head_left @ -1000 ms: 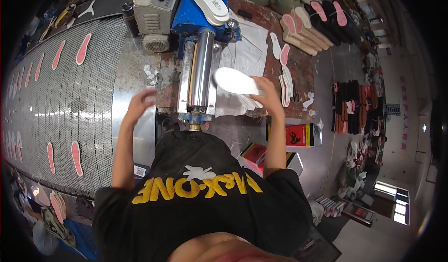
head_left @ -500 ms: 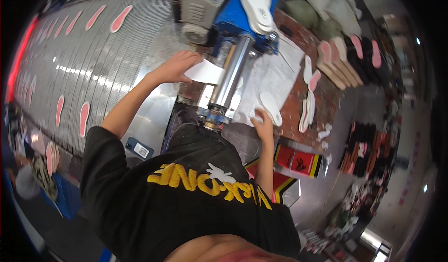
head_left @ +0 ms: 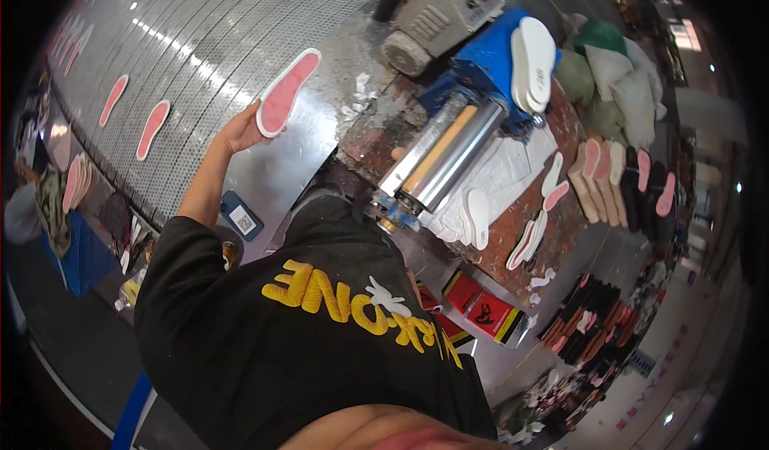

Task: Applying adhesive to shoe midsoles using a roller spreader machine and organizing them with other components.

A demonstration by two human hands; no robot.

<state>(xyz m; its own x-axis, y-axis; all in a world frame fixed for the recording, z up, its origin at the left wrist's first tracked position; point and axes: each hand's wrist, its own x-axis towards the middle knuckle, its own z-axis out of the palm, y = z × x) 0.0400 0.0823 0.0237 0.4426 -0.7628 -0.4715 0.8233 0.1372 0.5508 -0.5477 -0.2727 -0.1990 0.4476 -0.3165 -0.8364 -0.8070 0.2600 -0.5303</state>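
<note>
My left hand (head_left: 239, 132) holds a shoe insole (head_left: 287, 92) by its heel end, pink face up with a white rim, out over the metal mesh conveyor belt (head_left: 184, 57). My right hand is hidden behind my black shirt. In front of me stands a roller machine (head_left: 442, 155) with steel and orange rollers and a blue housing. A stack of white insoles (head_left: 534, 61) rests on top of the blue housing.
Several pink insoles (head_left: 152, 128) lie spaced along the belt. White insoles (head_left: 477, 217) and crumpled plastic sheet lie on the reddish table by the rollers. Stacks of tan and pink soles (head_left: 609, 173) stand at the right. Red boxes (head_left: 489, 314) sit under the table.
My left hand has taken an insole from the roller and swung it left over the belt. My right hand has dropped out of sight. The view has turned to the left.
</note>
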